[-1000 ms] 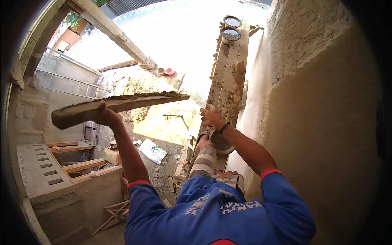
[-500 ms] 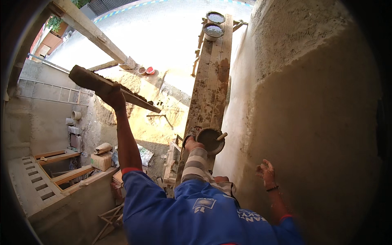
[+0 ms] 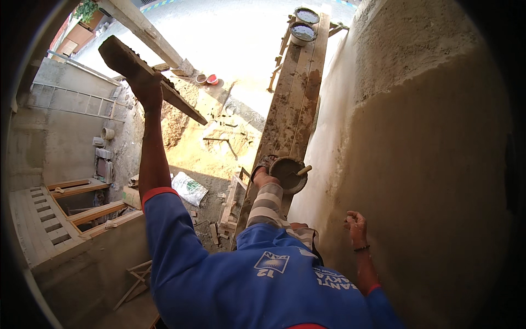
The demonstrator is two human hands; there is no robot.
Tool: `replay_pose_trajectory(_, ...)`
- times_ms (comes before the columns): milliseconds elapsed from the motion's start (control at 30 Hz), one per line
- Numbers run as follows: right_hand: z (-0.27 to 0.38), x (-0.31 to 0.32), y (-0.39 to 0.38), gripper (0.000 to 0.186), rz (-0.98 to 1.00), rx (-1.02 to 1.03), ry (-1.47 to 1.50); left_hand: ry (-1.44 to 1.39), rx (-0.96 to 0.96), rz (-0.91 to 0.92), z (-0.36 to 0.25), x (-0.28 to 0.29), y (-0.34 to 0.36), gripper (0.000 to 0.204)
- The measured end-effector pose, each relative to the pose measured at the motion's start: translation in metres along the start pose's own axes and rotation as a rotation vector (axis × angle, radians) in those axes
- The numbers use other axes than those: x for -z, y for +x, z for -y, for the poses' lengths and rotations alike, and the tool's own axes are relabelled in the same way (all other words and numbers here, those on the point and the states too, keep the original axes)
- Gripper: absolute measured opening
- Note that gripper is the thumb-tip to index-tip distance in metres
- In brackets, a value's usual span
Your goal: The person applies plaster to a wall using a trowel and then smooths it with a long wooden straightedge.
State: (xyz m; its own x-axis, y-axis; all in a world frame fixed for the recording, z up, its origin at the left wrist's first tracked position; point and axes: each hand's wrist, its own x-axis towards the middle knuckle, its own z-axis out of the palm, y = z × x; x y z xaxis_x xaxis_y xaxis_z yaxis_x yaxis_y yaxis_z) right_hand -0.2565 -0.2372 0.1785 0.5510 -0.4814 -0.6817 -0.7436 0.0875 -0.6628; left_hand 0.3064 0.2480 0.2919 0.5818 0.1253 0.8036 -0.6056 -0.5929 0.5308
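Left of the plank platform [image 3: 284,118], the left hand [image 3: 147,92], fingers partly hidden, grips a crusted board [image 3: 125,59]; on it, a near bucket [image 3: 291,192] holds grey mix [image 3: 285,171] and a tool showing only its handle [image 3: 304,170], two far buckets [image 3: 302,41] hold indistinct contents; right of it, the right hand [image 3: 357,229] is loosely half-open.

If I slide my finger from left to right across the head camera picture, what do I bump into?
Ladder → left hand → white sack → nearest bucket → right hand.
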Motion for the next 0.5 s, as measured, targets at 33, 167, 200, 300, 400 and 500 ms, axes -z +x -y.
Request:
replay_pose_trajectory(33,-0.008,0.003,-0.002,0.024,-0.002,0.003,0.033,0.039,0.123,0.078,-0.012,0.012,-0.002,0.056)
replay_pose_trajectory(167,-0.015,0.002,-0.021,0.012,-0.09,-0.022,0.034,-0.05,0.091,0.127,-0.08,0.034,0.013,0.046)
replay_pose_trajectory(200,-0.015,0.002,-0.026,0.012,-0.092,-0.023,0.036,-0.052,0.091,0.129,-0.096,0.038,0.015,0.046)
replay_pose_trajectory(300,-0.012,0.001,-0.044,0.009,-0.075,0.018,0.038,-0.233,0.118,0.24,-0.168,0.049,0.024,0.025)
replay_pose_trajectory(400,-0.009,-0.001,-0.048,0.012,-0.105,0.098,0.077,-0.244,0.094,0.237,-0.188,0.056,0.035,0.022)
replay_pose_trajectory(500,-0.013,-0.001,-0.052,0.013,-0.11,0.143,0.026,-0.538,0.188,0.248,-0.196,0.072,0.04,0.036)
